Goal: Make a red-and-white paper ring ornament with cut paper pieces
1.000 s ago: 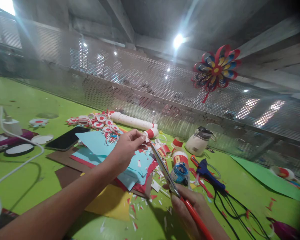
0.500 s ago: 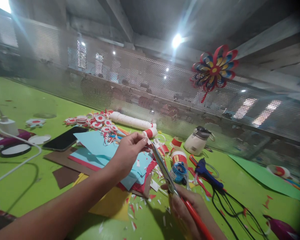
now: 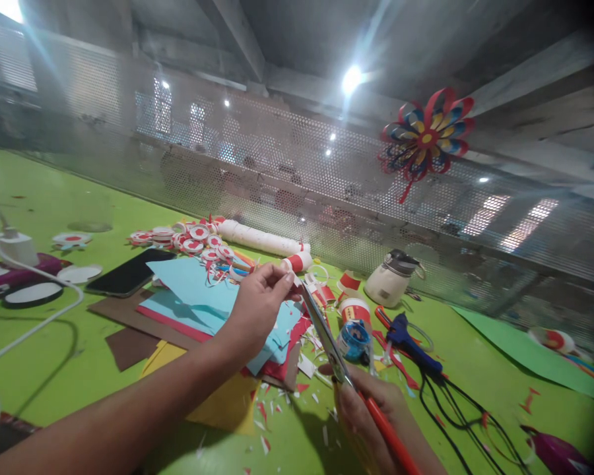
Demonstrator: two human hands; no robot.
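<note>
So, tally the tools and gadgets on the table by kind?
Scissors: 1
Glue gun: 1
Phone: 1
Charger: 1
Total: 4
The right hand holds the scissors.

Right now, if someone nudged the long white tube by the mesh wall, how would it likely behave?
The white tube lies on its side on the green table, so it would probably roll. It looks like rolled paper, so likely light and easily dented. The red-and-white discs beside one end might stop it.
</note>
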